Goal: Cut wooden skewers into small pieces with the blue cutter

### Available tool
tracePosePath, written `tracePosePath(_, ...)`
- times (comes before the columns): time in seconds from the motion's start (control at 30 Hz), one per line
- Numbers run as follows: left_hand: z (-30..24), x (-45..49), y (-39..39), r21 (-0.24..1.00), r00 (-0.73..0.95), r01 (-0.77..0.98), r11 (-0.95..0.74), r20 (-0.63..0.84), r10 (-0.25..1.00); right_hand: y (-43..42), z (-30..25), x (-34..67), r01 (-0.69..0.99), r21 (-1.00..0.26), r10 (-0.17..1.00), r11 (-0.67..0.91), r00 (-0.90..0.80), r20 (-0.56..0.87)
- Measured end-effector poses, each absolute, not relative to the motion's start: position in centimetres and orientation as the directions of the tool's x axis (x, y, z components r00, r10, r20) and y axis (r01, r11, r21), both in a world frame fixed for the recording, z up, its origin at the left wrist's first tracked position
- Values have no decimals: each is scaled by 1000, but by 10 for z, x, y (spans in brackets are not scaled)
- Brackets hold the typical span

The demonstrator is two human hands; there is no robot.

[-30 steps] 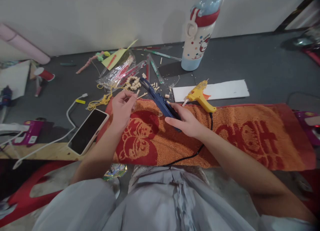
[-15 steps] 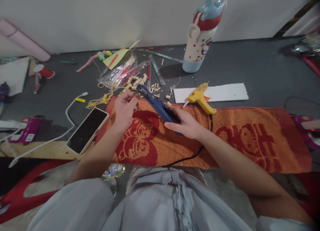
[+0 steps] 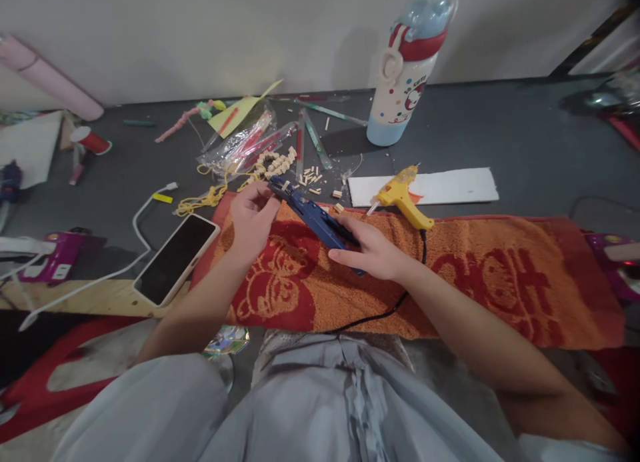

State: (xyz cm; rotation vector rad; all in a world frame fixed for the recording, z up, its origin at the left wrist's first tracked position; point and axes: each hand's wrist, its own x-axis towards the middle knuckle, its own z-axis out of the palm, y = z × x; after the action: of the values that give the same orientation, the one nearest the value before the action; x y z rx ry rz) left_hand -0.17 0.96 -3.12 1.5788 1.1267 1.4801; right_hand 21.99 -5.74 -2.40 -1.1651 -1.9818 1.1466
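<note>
One phone (image 3: pixel 175 259) lies aslant on the tabletop (image 3: pixel 500 135), just beside the left edge of the orange towel (image 3: pixel 475 269). Next comes the left hand (image 3: pixel 254 217), its thumb and forefinger drawn together at the far tip of the blue tool (image 3: pixel 320 221); whether they pinch anything there I cannot tell. These fingers do best kept slightly back from the jaws, with only the tips near and the wrist steady. Just behind them lies a cluster of pale beads (image 3: pixel 275 162), and to its right loose pale bits (image 3: pixel 311 177) are scattered, near enough that a low, controlled stroke seems wise. The blue tool slants above the towel, its head up and to the left, its handles running back into the right hand (image 3: pixel 373 249). There the fingers are wrapped around the handles, thumb on the near side; an even squeeze, without twisting, should keep the head true. Farther right, the yellow glue gun (image 3: pixel 400 192) rests partly on a white strip (image 3: pixel 460 185), its black cord (image 3: pixel 375 317) crossing the towel below the right hand, so that forearm is best held clear of it.
</note>
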Motion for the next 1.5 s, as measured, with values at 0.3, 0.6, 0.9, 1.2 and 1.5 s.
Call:
tracePosePath(0.3, -25, -3, 7, 714, -25, 399, -576, 636, 771, -57, -21, 220, 402, -875, 870, 269, -492, 41)
tracePosePath(0.6, -25, -1, 7, 722, -36, 402, -564, 628, 778, -58, -19, 219, 392, -884, 875, 254, -482, 38)
tracePosePath(0.9, -19, 1, 4, 734, -42, 406, -545, 611, 791, -58, -21, 218, 420, -865, 877, 277, -478, 48)
tracePosePath(1.2, -20, 0, 5, 761, -53, 414, -500, 568, 821, -58, -27, 217, 474, -838, 896, 270, -442, 38)
tracePosePath(1.5, -24, -2, 8, 705, 36, 534, -467, 533, 845, -58, -30, 215, 423, -894, 927, 145, -373, -27)
